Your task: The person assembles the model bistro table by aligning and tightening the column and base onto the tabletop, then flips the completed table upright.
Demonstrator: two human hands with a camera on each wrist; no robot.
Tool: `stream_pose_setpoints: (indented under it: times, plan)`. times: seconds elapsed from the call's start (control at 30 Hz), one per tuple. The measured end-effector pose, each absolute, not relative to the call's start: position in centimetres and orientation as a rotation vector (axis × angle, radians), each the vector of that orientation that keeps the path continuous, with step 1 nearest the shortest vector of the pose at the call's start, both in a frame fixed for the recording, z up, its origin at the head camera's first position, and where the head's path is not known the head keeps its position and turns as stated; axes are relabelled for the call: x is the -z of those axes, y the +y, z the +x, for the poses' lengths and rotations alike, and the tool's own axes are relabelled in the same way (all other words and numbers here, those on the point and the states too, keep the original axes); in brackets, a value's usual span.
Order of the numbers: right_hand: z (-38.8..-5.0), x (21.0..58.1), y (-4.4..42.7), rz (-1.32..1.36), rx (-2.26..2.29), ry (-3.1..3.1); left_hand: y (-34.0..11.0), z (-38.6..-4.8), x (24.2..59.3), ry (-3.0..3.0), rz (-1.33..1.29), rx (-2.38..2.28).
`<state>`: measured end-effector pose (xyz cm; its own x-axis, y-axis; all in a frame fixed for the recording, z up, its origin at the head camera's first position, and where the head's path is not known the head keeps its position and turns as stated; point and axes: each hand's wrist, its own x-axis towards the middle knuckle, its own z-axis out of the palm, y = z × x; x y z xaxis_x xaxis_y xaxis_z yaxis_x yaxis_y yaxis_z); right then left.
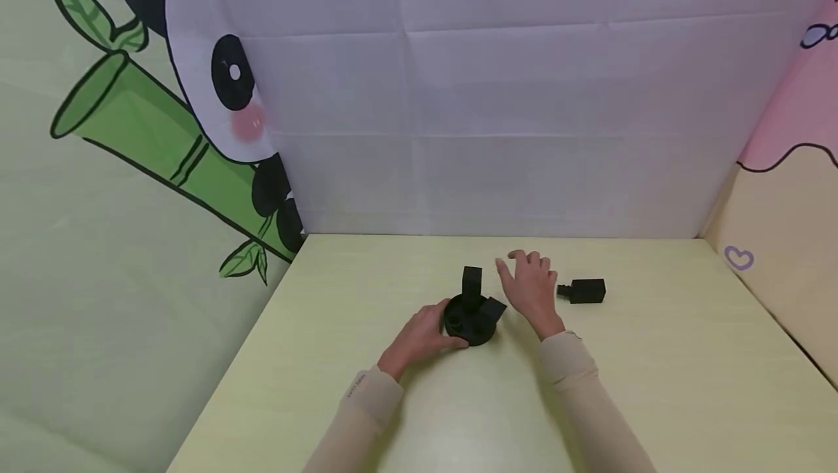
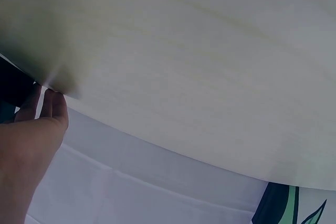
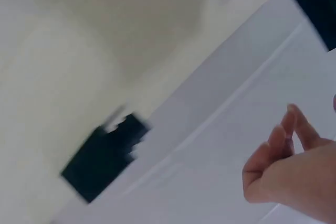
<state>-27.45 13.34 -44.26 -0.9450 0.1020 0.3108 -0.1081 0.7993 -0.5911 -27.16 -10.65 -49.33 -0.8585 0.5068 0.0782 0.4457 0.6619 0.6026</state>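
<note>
Near the middle of the table stands a black round base with upright flat blades [image 1: 473, 324], partly seen at the edge of the left wrist view. My left hand [image 1: 422, 331] grips its left side, thumb at the front and fingers behind. Just to the right of it, my right hand [image 1: 532, 289] is raised with fingers loosely bent, holding nothing. A small black block with a notched, narrower end [image 1: 587, 291] lies to the right of that hand, apart from it. In the right wrist view the same block [image 3: 97, 163] looks blurred.
The pale wood-look table [image 1: 655, 386] meets a white cloth backdrop [image 1: 511, 131] along its far edge. A printed panda and bamboo cloth [image 1: 157, 131] hangs at the left. A pink and cream panel [image 1: 792, 240] borders the right side.
</note>
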Motion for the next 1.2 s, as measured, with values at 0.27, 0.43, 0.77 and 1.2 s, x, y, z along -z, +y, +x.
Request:
stream_pose_setpoints:
  times: [0.27, 0.43, 0.77, 1.2]
  plan:
    - [-26.3, 45.9, 20.9, -0.255, -0.933, -2.627, -10.7, -27.2, 49.5, 2.805, 0.781, -0.922]
    - [-25.1, 46.2, 24.8, -0.319, -0.942, -2.796, -10.6, -27.0, 49.2, 2.802, 0.780, -0.922]
    - [-24.3, 47.0, 28.2, -0.267, -0.775, -3.006, -10.4, -26.9, 49.2, 2.786, 0.774, -0.941]
    - [-24.1, 46.9, 28.1, -0.218, -0.841, -2.839, -10.0, -26.9, 49.2, 2.793, 0.768, -0.941]
